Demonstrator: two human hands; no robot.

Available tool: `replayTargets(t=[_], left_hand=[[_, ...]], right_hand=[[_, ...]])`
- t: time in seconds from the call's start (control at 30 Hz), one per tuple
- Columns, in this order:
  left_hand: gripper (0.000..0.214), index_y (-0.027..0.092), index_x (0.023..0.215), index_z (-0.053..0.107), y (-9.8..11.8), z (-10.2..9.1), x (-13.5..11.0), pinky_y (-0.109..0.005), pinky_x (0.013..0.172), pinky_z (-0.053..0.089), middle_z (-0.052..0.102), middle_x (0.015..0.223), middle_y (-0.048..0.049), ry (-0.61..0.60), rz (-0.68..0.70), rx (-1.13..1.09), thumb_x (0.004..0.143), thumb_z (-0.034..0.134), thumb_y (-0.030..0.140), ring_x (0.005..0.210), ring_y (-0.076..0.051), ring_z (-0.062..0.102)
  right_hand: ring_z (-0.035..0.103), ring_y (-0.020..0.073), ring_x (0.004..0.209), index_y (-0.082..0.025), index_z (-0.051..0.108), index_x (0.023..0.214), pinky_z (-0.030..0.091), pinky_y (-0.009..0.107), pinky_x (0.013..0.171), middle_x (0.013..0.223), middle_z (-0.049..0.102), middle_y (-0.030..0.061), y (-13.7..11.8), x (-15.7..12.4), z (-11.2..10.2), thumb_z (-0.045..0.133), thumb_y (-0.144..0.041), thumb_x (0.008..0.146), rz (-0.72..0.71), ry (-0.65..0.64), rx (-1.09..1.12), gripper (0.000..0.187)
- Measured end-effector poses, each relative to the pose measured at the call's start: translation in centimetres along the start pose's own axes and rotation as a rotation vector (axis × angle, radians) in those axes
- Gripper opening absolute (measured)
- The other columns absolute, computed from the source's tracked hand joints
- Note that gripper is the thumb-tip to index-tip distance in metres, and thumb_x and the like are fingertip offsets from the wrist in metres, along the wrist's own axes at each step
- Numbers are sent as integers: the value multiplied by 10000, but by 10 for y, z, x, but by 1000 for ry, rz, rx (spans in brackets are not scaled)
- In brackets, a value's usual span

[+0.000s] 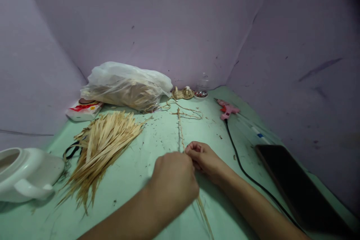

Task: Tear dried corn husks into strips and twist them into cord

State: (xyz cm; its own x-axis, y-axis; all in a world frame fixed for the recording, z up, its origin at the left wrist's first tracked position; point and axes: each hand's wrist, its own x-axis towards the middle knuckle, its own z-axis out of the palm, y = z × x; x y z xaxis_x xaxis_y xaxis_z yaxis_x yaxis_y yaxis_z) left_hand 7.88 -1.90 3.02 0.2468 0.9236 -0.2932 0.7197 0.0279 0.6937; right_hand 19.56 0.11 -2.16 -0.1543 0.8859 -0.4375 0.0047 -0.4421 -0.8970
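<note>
A thin braided straw cord (180, 127) runs from the back of the green table (157, 135) toward me. Both hands meet on it near the table's middle. My left hand (173, 182) is closed into a fist over the cord. My right hand (204, 157) is curled and pinches the same cord just beyond it. Loose straw strips (204, 215) trail out beneath my left hand toward the front edge. The cord's far end lies in loose loops (188, 112).
A pile of dry straw strips (101, 146) lies at the left, a white ceramic pot (25, 172) beside it. A plastic bag of straw (126, 88), a red-white box (84, 109), a pink glue gun (227, 109) with black cable (242, 165), and a dark tablet (292, 183) surround the work.
</note>
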Motion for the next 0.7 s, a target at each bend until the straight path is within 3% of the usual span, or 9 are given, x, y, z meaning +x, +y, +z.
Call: replayTargets(t=[0.03,0.1,0.17,0.27,0.33,0.57,0.7], left_hand=[[43,157,626,626,-1,-8,6,-313,645,375,573,603,-87,74,3,22,618,583,156,727,-260,576],[211,158,846,636,-5,-20,19,-262,528,365,569,559,-36,170,-82,-148,654,549,161,527,-165,540],[361,138,1032,565,-10,-21,29,-237,412,310,520,462,16,63,-249,-380,675,511,155,357,-121,439],[246,102,849,578,-14,-9,36,-213,342,276,531,482,12,-158,-328,-635,626,476,78,325,-97,433],[125,110,646,547,-17,-1,37,-205,332,294,542,510,-5,-222,-304,-708,589,455,47,339,-86,455],[180,157,453,453,-24,-4,43,-206,316,217,374,307,36,-221,-255,-491,628,454,116,263,-70,314],[121,149,473,493,-29,-1,47,-211,355,158,337,336,60,-177,-195,-433,576,460,96,310,-51,250]], right_hand=[[257,29,317,-170,458,615,135,181,337,426,443,-78,-1,0,-1,511,-188,629,3,-7,-2,58],[245,22,319,-162,461,610,125,181,339,437,446,-73,-4,-1,-1,511,-195,647,0,-17,-8,71],[252,20,327,-154,470,608,130,180,345,453,456,-65,-6,-2,-2,514,-201,660,-3,-17,-13,82],[270,22,333,-151,483,621,154,177,355,451,458,-63,-5,-1,-2,535,-220,666,-4,-17,-7,98],[296,29,343,-149,490,630,180,175,364,452,469,-57,-3,1,-3,541,-222,670,-18,-24,-19,97],[355,56,417,-151,485,655,264,188,425,506,491,-37,3,7,-12,498,-198,728,-192,-52,-305,87],[454,92,537,-146,560,743,309,208,512,618,575,8,0,-1,-15,463,-190,764,-392,7,-702,109]])
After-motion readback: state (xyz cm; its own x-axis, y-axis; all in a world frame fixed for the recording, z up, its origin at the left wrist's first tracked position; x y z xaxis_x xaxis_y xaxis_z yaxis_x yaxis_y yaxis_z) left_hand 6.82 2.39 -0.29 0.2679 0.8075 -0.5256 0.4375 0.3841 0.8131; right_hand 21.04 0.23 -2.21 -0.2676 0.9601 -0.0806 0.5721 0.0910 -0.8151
